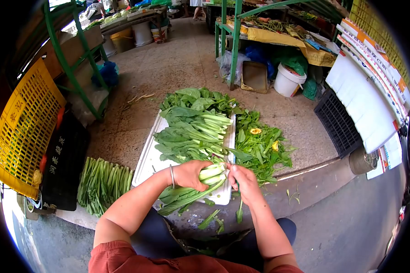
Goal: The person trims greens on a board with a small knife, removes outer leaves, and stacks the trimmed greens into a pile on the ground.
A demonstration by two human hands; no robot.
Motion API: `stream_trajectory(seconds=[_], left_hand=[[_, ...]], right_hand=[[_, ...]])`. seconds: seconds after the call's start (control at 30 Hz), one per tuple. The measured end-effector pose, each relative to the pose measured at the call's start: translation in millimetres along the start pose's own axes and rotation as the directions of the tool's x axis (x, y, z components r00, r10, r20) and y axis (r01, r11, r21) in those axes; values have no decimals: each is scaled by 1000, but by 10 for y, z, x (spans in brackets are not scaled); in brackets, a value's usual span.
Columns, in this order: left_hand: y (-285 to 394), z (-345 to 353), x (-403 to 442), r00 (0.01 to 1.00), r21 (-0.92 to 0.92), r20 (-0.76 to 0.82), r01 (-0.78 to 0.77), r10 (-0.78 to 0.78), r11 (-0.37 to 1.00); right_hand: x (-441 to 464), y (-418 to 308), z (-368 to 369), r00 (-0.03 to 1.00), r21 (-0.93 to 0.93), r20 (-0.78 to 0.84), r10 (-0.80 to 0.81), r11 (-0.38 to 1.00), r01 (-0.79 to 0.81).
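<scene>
My left hand, with a bangle at the wrist, is wrapped round a bunch of leafy greens, its pale cut stalks pointing right. Close against the stalk ends, my right hand has its fingers curled in a pinch; what they hold, if anything, I cannot make out. Beneath the bunch lies a white foam board. More leafy greens are stacked on it, stalks to the right. Just right of the board is a heap of loose trimmed leaves with a couple of yellow bits.
Left of the board stand more bundled greens, beside a black crate and a yellow crate. At right are a black crate and white foam sheets. A white bucket sits under a green-framed stall.
</scene>
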State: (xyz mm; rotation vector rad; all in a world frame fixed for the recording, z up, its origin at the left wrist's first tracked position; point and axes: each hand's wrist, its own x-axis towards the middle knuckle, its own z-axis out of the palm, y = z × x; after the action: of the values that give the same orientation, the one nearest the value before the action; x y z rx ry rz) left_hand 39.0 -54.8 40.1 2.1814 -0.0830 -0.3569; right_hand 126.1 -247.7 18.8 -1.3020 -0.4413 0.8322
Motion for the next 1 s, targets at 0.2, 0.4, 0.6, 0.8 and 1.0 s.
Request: stream_trajectory(seconds=[0.2, 0.4, 0.6, 0.8, 1.0], left_hand=[[9, 0, -4, 998, -41, -59, -36, 33, 999], [38, -5, 4, 1000, -44, -31, -4, 2, 999], [-39, 53, 14, 995, -141, -88, -58, 46, 988], [56, 42, -30, 952, -47, -305, -41, 24, 998], [35, 80, 8, 937, 58, -348, 3, 18, 998]], right_hand=[[-42, -27, 29, 992, 118, 127, -10, 993, -5], [-30, -11, 4, 992, 82, 125, 14, 996, -24], [88, 156, -120, 989, -61, -134, 59, 996, -68], [22, 69, 3, 972, 9, -69, -224, 974, 225], [1, 84, 102, 960, -27, 61, -274, 961, 276]])
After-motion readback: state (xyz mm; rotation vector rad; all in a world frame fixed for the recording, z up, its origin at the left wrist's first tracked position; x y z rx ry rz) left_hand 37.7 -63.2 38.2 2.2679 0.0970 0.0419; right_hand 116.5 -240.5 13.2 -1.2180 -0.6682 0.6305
